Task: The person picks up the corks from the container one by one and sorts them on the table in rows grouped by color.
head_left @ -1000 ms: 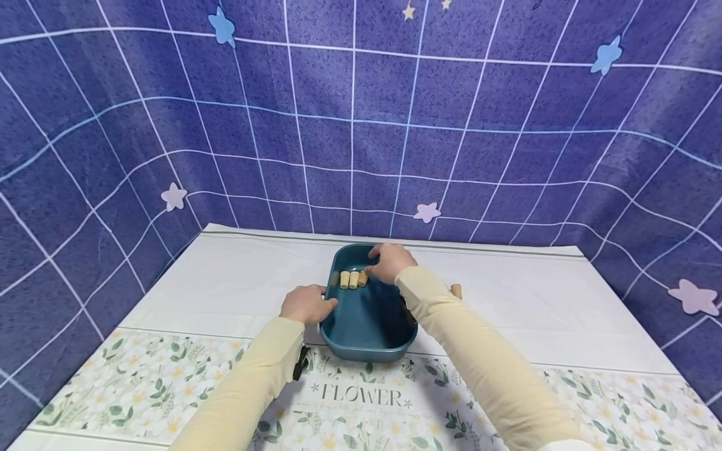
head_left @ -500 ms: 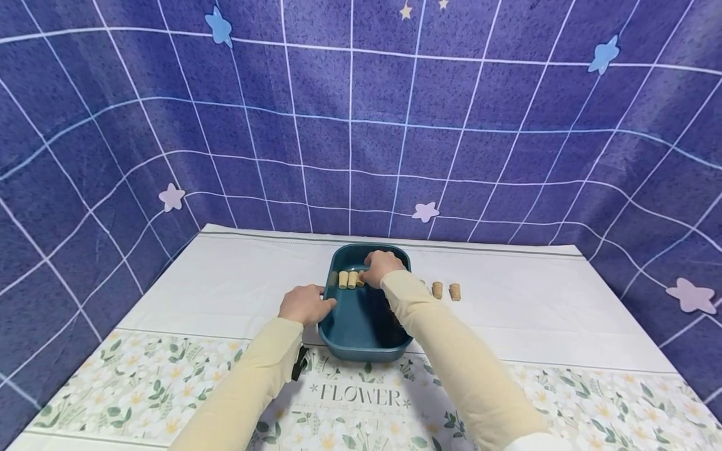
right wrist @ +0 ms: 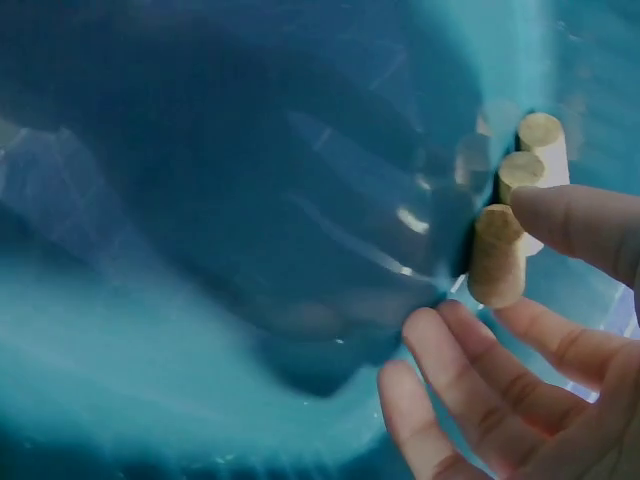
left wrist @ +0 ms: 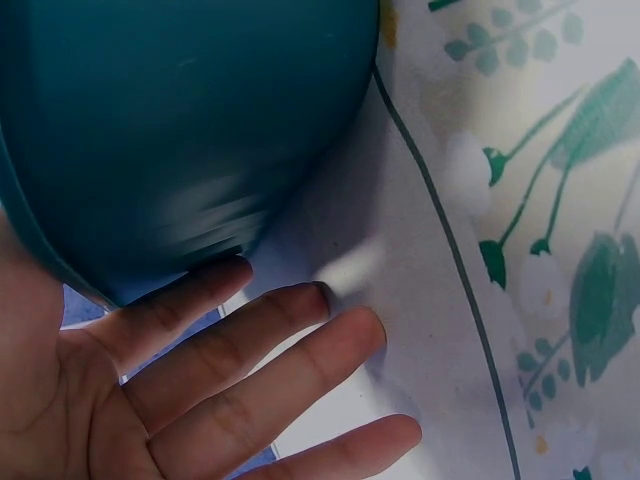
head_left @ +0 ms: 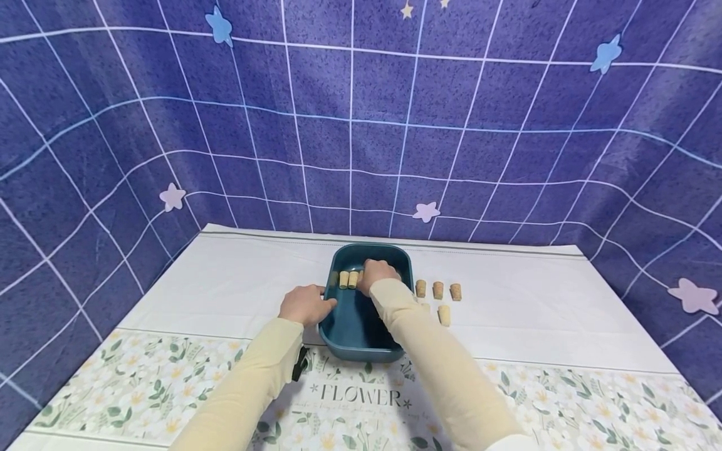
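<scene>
A deep teal plastic tub (head_left: pixel 365 354) stands on the table. My left hand (head_left: pixel 304 305) holds its left wall, thumb over the rim and fingers outside; in the left wrist view the fingers (left wrist: pixel 255 385) are straight and spread below the tub. Inside, three pale cork stoppers stand in a row at the far left. My right hand (head_left: pixel 379 275) reaches in and pinches the nearest cork stopper (right wrist: pixel 497 265) between thumb and index finger, the other fingers extended. The thumb overlaps the middle cork (right wrist: pixel 521 172); the far cork (right wrist: pixel 543 135) stands beyond it.
Right of the tub, several more corks lie on the white cloth, including a tan one (head_left: pixel 455 292) and a paler one (head_left: pixel 444 315); the right sleeve (head_left: pixel 429 338) partly covers another. Behind the table hangs a blue grid-patterned curtain (head_left: pixel 316 150).
My right hand has moved left and down onto the rightmost cork in the tub. The right forearm has swung left, uncovering more corks on the table. The left hand stays put.
</scene>
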{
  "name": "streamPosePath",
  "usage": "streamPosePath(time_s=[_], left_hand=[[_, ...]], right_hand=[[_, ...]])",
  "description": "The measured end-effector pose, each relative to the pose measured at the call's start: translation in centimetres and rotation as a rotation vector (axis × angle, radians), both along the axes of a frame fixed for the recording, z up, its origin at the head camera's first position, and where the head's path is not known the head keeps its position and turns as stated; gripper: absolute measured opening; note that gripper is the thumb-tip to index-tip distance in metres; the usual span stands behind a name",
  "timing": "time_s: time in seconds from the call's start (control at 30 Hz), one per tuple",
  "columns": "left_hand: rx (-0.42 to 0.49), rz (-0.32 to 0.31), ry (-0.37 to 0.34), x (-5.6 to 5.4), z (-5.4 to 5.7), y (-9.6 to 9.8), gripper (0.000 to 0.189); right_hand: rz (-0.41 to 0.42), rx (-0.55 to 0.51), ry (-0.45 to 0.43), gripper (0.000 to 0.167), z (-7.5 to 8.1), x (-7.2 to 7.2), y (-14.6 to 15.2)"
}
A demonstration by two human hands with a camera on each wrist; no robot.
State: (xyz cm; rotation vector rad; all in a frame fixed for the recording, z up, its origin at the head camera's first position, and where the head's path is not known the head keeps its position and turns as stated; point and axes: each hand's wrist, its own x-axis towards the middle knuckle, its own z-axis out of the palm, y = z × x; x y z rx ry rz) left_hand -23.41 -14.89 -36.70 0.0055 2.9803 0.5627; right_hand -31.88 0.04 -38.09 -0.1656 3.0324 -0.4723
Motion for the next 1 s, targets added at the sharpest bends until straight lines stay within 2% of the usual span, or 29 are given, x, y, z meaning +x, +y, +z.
streamPosePath(time_s=[0.2,0.43,0.7,1.0], left_hand=[[0.0,0.004,-0.002,0.0,0.0,0.0,0.041],[0.001,0.002,0.006,-0.1,-0.2,0.0,0.04],[0.008,0.011,-0.003,-0.1,-0.1,0.1,0.041],[0.008,0.016,-0.012,-0.1,0.0,0.1,0.044]], right_hand=[[-0.003,0.035,0.06,0.028,-0.7,0.3,-0.3],[-0.016,0.035,0.114,0.021,-0.9,0.4,-0.5],[0.014,0.07,0.072,0.022,-0.3,0.5,-0.5],[0.061,0.114,0.017,0.025,1.6,1.0,-0.3]])
